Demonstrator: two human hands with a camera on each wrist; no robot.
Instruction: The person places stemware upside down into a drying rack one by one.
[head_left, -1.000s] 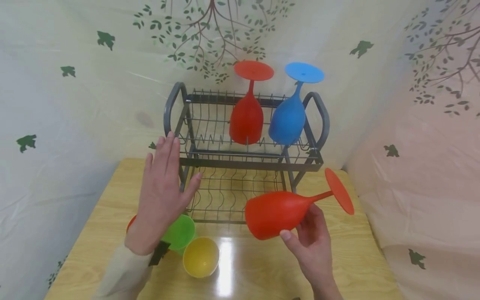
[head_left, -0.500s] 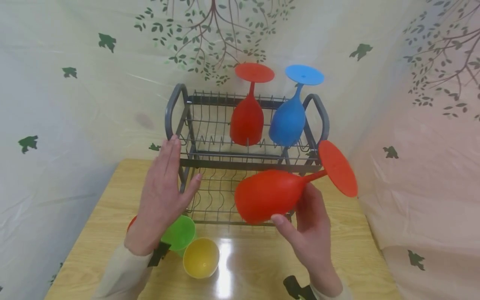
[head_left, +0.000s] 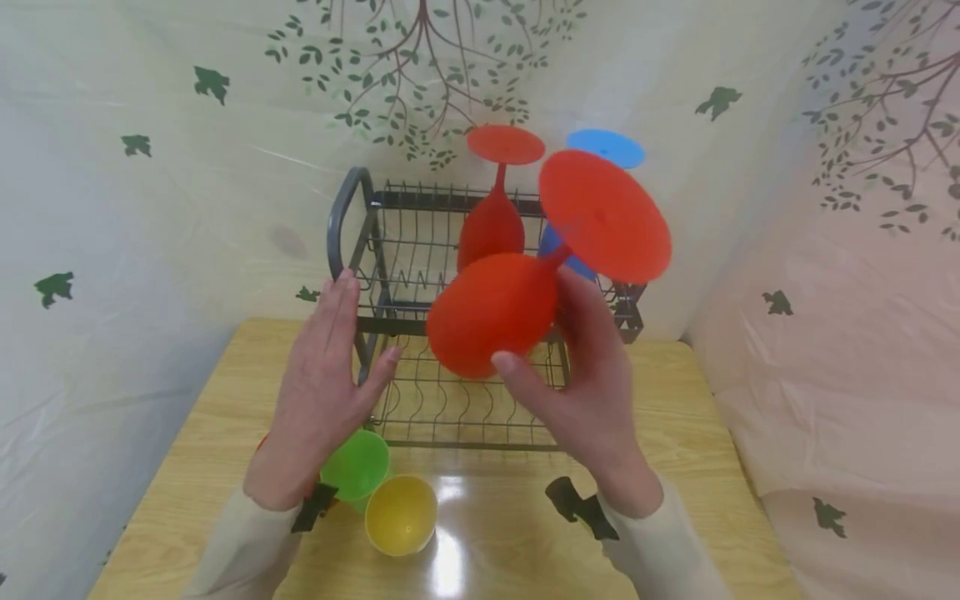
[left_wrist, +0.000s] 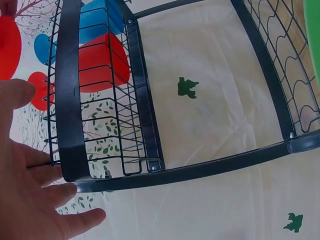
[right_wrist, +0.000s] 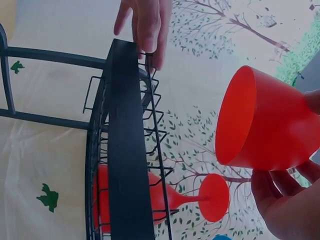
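Note:
My right hand (head_left: 588,392) holds a red plastic goblet (head_left: 487,312) by the bowl, tilted, with its foot up to the right, in front of the rack's upper tier. The right wrist view shows the mouth of this held goblet (right_wrist: 237,117) clear of the wires. A two-tier dark dish rack (head_left: 397,326) stands behind. My left hand (head_left: 311,396) rests at its left front corner, fingers straight; the left wrist view has those fingers (left_wrist: 57,195) against the frame end. On the upper tier, a red goblet (head_left: 491,229) and a blue goblet (head_left: 606,147), partly hidden, stand upside down.
A green cup (head_left: 360,462) and a yellow cup (head_left: 401,517) stand mouth up on the wooden table (head_left: 720,500), left of centre. Something red shows behind my left wrist. Printed cloth (head_left: 150,217) hangs behind and at both sides.
My right hand has raised the red goblet up and to the left, from above the table to the upper tier's front. The goblet tips more steeply, covering part of the blue one. My left hand stays put.

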